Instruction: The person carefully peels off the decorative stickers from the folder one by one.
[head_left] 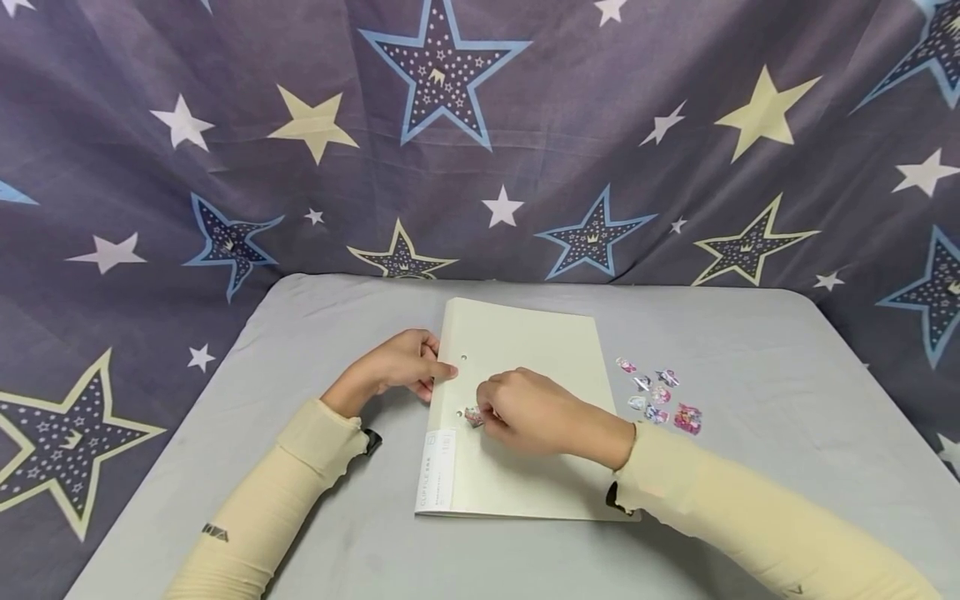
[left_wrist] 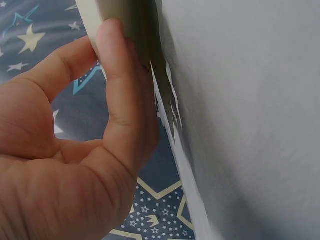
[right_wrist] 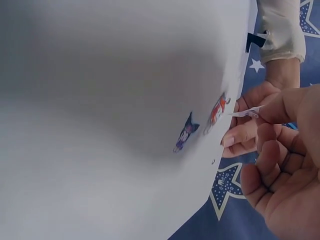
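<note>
A cream clip file (head_left: pixel 540 358) lies on the grey-covered table, its printed label (head_left: pixel 437 471) at the lower left. My left hand (head_left: pixel 401 364) grips the file's left edge, thumb on top and the other fingers along the spine (left_wrist: pixel 127 22). Over the cover, my right hand (head_left: pixel 528 412) pinches a small whitish, film-like piece (right_wrist: pixel 246 114) between thumb and finger. Two stickers show on the cover in the right wrist view: a red-orange one (right_wrist: pixel 217 111) near the holes and a dark purple one (right_wrist: pixel 186 132) beside it. The right hand hides part of the cover in the head view.
Several small colourful stickers (head_left: pixel 660 393) lie loose on the table to the right of the file, a pink-red one (head_left: pixel 687 418) nearest the front. A dark curtain (head_left: pixel 525 225) with stars hangs behind the table (head_left: pixel 750 358).
</note>
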